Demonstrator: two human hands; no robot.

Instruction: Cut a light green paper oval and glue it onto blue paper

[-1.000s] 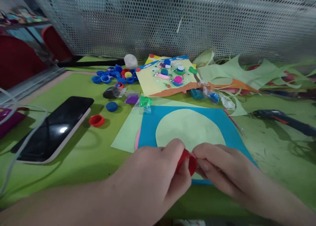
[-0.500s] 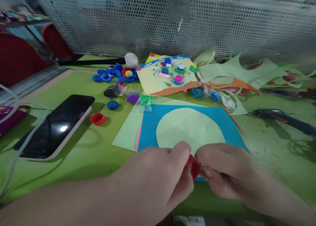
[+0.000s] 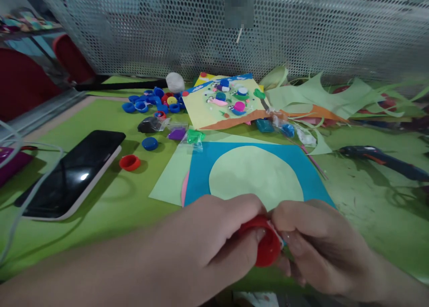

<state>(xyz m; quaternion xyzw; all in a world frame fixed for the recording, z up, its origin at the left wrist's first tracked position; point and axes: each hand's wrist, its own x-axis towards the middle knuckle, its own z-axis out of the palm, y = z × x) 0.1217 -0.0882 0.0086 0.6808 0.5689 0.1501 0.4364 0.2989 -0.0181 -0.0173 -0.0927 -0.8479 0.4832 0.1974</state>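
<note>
My left hand [image 3: 231, 240] is closed around a red bottle cap [image 3: 268, 249], its thumb reaching into the hollow side that faces me. At the cap's right rim, the fingers of my right hand [image 3: 311, 244] pinch the edge, where a thin whitish strip shows; what the strip is I cannot make out. Both hands are above the near edge of a blue sheet [image 3: 197, 173] bearing a pale green paper circle [image 3: 254, 177]. Left of the sheet, another red cap [image 3: 129, 162] and a blue cap [image 3: 149, 143] lie on the green table.
A phone [image 3: 73, 173] and white cable [image 3: 33, 195] lie left. Behind are several blue caps [image 3: 140, 106], small clay bags [image 3: 194, 136] and a decorated card [image 3: 231, 101]. Paper scraps [image 3: 321, 92] and a dark-handled tool [image 3: 378, 157] are on the right. A perforated metal panel [image 3: 167, 30] stands behind.
The red cap has turned so its hollow inside faces me more, and my left thumb now reaches into it. Both hands are slightly lower; the view has shifted a little.
</note>
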